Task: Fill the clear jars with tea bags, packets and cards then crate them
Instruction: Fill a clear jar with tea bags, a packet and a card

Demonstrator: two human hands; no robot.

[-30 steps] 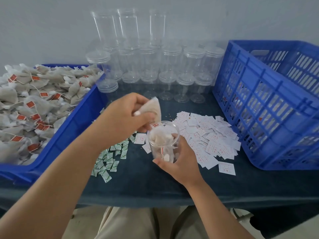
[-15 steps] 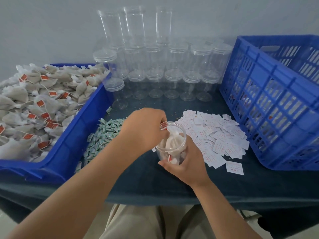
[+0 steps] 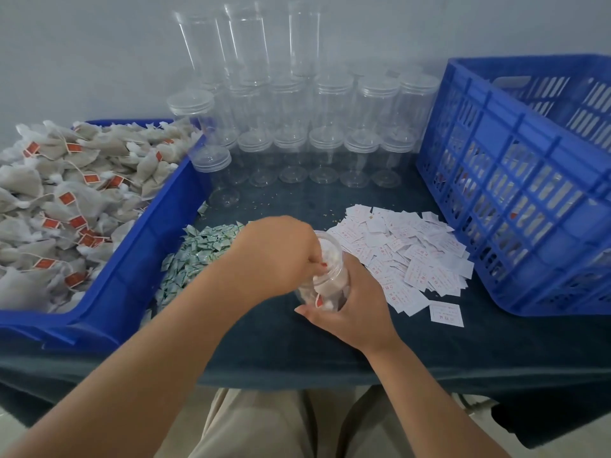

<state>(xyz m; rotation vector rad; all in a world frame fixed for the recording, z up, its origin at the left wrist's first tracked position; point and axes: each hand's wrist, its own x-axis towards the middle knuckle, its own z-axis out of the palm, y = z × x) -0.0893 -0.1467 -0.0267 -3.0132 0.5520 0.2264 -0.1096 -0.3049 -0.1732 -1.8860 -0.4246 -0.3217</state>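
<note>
Head view: a second ago the left hand was holding a bag above the jar; now it is dipping down into the jar's mouth, taking the bag in with it. Its fingertips are disappearing past the rim, so I cannot tell whether they are pinching the bag or only pressing it down. The right hand is wrapping round the jar from below and tilting it toward the left hand, just above the cloth. I judge the jar to be filling with bags, with packets and cards not yet going in, as far as I can see.

The jar is looking clear, thin-walled and round, with soft white shapes and a red tag showing through it. The bags are lying heaped in the bin on the left, limp gauzy pouches with strings and red tags. The packets are lying in a pile of small, crinkly green-and-white sachets. The cards are lying in a loose pile of flat white slips with red print. The empty jars are standing capped at the back. The crate is sitting on the right, rigid, blue and slotted.
</note>
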